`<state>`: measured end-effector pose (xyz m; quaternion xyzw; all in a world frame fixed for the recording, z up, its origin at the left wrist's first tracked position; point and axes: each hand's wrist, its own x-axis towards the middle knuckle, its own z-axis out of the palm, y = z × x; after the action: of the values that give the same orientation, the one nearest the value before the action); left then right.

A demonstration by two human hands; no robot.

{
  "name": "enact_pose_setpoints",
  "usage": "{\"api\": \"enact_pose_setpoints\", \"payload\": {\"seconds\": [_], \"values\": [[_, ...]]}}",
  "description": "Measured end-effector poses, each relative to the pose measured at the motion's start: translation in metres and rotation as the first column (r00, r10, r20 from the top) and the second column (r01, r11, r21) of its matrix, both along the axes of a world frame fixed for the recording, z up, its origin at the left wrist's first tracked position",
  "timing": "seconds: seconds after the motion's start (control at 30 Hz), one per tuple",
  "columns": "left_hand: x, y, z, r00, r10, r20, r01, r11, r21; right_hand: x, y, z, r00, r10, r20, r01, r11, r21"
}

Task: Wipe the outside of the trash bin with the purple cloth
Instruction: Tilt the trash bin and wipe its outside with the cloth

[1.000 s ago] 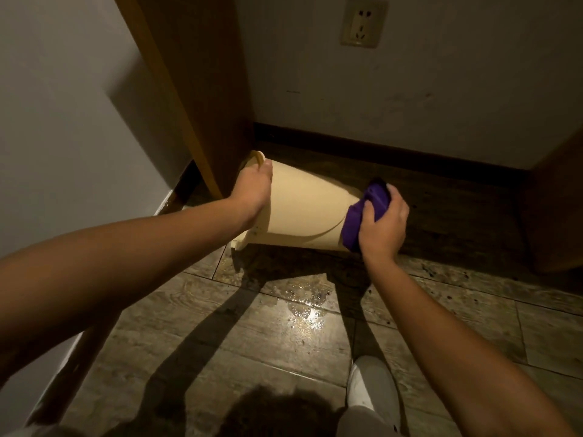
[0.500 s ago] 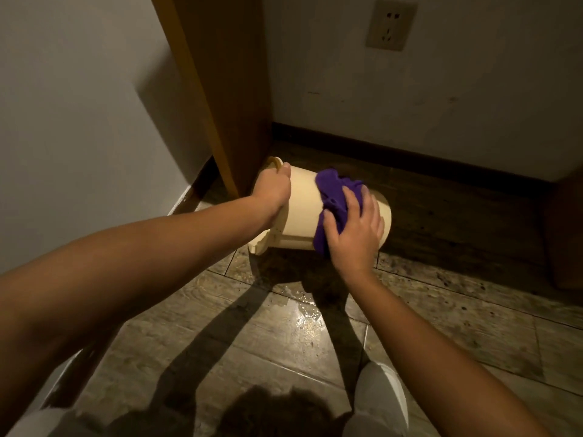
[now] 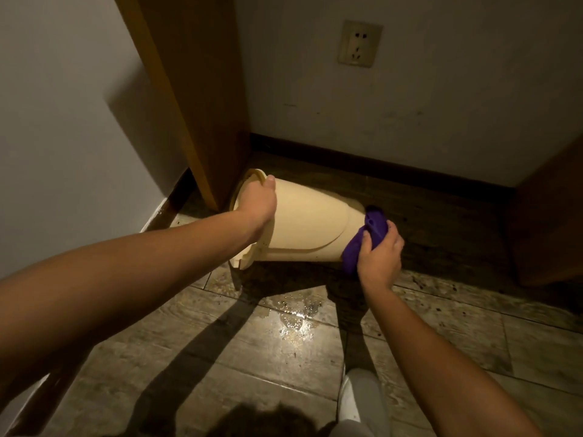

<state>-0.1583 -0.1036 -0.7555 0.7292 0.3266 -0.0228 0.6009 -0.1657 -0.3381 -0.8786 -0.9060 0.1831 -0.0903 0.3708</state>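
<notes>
one view only, the head camera, looking down into a dim corner. the cream trash bin (image 3: 303, 228) lies on its side on the tiled floor (image 3: 220, 342), its open rim toward the wooden panel (image 3: 195, 99) on the left and its narrower base pointing right. the left hand (image 3: 260, 205) is curled over the top of the rim, fingers wrapped on the lip, pinning the bin. the right hand (image 3: 380, 258) is closed around the purple cloth (image 3: 367, 238), which is bunched in the fingers and pressed against the bin's base end; a tail of the cloth hangs down toward the floor beside the base.

as for progress, wiping is plainly under way, with the cloth in contact at the far right end of the bin. the upper side wall facing the camera looks smooth and fairly clean, but the light is too poor to say whether it has been wiped. the underside resting on the floor and the side facing the back wall (image 3: 441, 105) are hidden, so i judge those are likely left, and would need the bin rolled. a wet, shiny patch (image 3: 293, 323) sits on the floor nearer the camera, apart from the bin. a light shoe (image 3: 359, 395) shows at the bottom edge.
</notes>
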Motion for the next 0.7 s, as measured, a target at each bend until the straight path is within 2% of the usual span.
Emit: {"api": "enact_pose_setpoints", "payload": {"seconds": [0.23, 0.33, 0.5, 0.57, 0.7], "values": [[0.006, 0.005, 0.003, 1.0, 0.022, -0.018, -0.021, 0.998, 0.052, 0.014, 0.015, 0.018, 0.997, 0.031, 0.066, -0.033, 0.999, 0.032], [0.006, 0.01, 0.0, 0.999, 0.036, -0.014, -0.035, 0.999, 0.037, 0.015, 0.026, 0.027, 0.986, 0.101, 0.129, -0.106, 0.994, 0.038], [0.006, 0.01, 0.002, 0.999, 0.033, -0.014, -0.033, 0.999, 0.025, 0.005, 0.067, 0.057, 0.921, 0.219, 0.321, -0.276, 0.951, 0.143], [0.008, 0.004, 0.004, 1.0, 0.013, -0.007, -0.012, 0.999, 0.031, -0.004, 0.092, 0.068, 0.883, 0.327, 0.336, -0.379, 0.92, 0.101], [0.01, 0.001, 0.005, 0.998, -0.053, 0.013, 0.053, 0.998, 0.042, -0.019, 0.105, 0.06, 0.821, 0.502, 0.272, -0.482, 0.865, -0.142]]}}
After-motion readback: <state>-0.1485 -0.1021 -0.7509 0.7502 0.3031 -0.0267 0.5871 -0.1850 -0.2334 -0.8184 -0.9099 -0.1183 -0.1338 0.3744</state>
